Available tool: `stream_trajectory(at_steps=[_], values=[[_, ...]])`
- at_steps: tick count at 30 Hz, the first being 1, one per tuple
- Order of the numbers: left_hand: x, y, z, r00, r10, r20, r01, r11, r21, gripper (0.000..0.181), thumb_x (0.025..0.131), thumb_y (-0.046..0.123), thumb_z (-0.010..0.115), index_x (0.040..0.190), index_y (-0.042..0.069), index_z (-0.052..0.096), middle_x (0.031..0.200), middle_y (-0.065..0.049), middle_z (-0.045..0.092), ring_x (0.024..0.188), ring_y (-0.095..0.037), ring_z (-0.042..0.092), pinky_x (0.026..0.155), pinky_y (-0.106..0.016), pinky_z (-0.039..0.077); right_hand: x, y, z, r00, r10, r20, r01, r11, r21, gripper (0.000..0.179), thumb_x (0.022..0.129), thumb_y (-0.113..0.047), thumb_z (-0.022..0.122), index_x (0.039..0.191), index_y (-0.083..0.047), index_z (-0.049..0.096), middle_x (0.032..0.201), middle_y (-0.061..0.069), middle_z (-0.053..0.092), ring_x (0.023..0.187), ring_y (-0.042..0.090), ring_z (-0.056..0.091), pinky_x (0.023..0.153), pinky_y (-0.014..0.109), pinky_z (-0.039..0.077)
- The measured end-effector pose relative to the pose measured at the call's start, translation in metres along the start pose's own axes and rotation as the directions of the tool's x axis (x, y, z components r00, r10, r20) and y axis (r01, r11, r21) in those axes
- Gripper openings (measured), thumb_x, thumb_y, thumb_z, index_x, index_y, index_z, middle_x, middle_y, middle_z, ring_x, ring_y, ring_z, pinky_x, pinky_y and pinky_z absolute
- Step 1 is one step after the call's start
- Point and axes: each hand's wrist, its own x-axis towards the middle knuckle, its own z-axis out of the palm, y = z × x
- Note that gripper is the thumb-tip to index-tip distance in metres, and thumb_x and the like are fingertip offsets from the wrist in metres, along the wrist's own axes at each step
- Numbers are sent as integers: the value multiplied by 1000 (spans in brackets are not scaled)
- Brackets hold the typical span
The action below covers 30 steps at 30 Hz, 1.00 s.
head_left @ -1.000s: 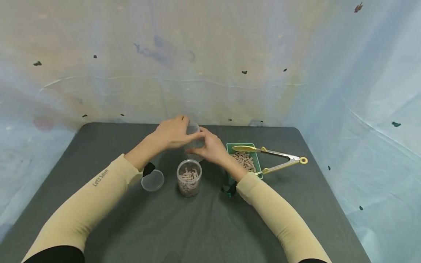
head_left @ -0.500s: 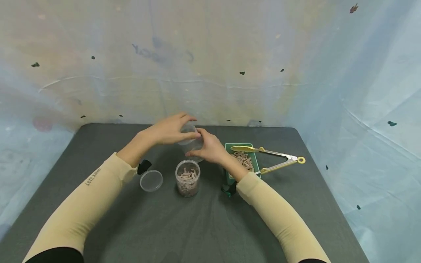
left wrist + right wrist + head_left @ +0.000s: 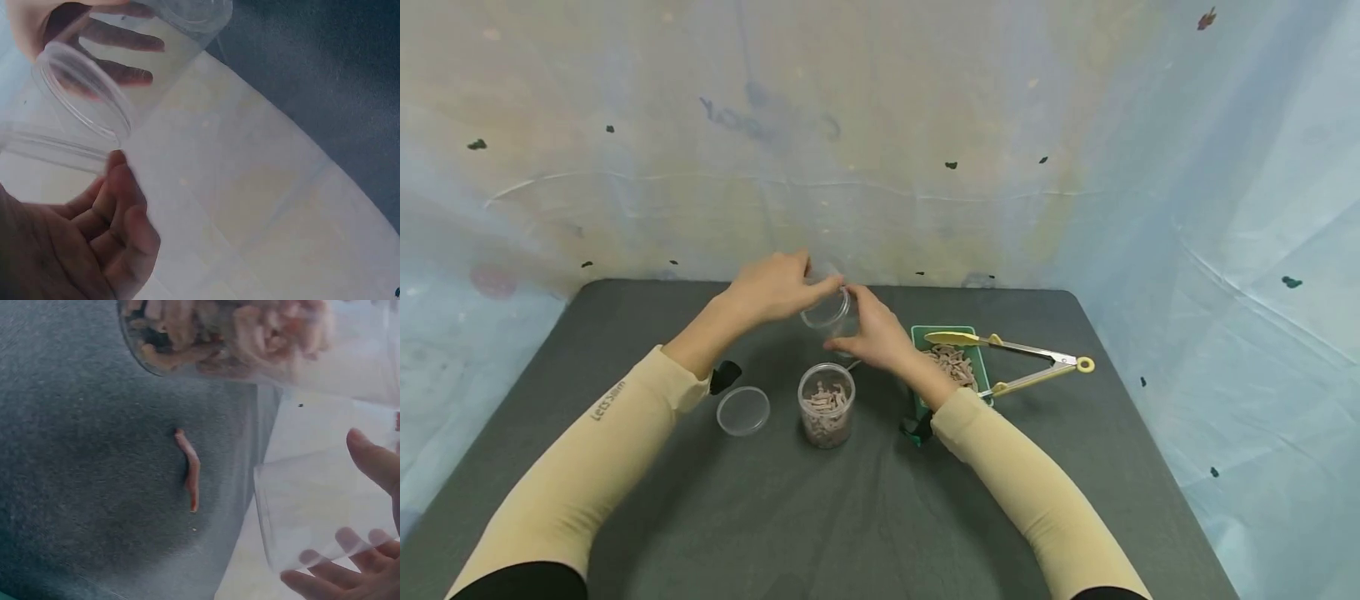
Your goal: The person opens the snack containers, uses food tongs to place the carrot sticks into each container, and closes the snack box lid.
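Observation:
My left hand [image 3: 775,287] pinches a clear round plastic lid [image 3: 62,150] by its edge, tilted beside the mouth of a clear plastic jar [image 3: 156,69]. The right hand [image 3: 880,337] grips this jar around its side, fingers showing through the wall; nothing shows inside it. Directly in front of both hands, a second clear jar [image 3: 827,407] stands upright and uncovered, partly filled with brownish strips. Another clear lid [image 3: 743,411] lies flat to its left. In the right wrist view, one loose strip [image 3: 192,469] rests on the dark cloth.
A green basket [image 3: 917,333] of similar strips [image 3: 951,367] stands right of the jars. Yellow-tipped metal tongs [image 3: 1051,364] lie spread across it, their handle end toward the right. The dark table [image 3: 850,533] ends at a pale plastic sheet [image 3: 880,125] behind.
The left hand has moved left, taking the lid from over the held jar's mouth to beside it. My right hand keeps holding the jar in nearly the same place.

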Motion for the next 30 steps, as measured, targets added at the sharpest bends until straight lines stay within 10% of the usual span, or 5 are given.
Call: stream_trajectory(at_steps=[6, 11, 21, 30], values=[[4, -22, 3, 989, -129, -70, 128, 992, -18, 105, 94, 86, 26, 150, 0, 43, 144, -24, 55, 116, -44, 63, 88, -62, 51, 5, 2, 6, 998, 62, -30, -59, 994, 96, 93, 84, -34, 90, 154, -5, 35, 143, 20, 40, 126, 34, 51, 100, 48, 49], [6, -62, 22, 987, -162, 22, 162, 987, 24, 96, 101, 72, 40, 159, -4, 28, 160, -32, 31, 139, -53, 41, 101, -72, 41, 6, 11, 8, 990, 139, -30, -135, 985, 105, 88, 82, -33, 91, 151, -5, 44, 139, 15, 53, 122, 30, 56, 100, 46, 50], [-8, -119, 77, 983, 109, 148, -110, 994, -1, 87, 95, 35, 78, 154, -10, 34, 154, -35, 37, 141, -53, 39, 112, -66, 37, 2, 19, 9, 989, 133, 60, -137, 989, 57, 87, 82, -31, 92, 151, -4, 47, 137, 14, 59, 119, 29, 60, 98, 45, 51], [-13, -137, 95, 981, 138, 133, -141, 990, 10, 88, 91, 35, 83, 153, -8, 39, 152, -32, 41, 138, -52, 41, 108, -65, 40, -3, 17, -1, 985, 139, 102, -146, 988, 57, 104, 82, -35, 92, 161, -5, 32, 153, 16, 49, 134, 33, 55, 105, 48, 50]])
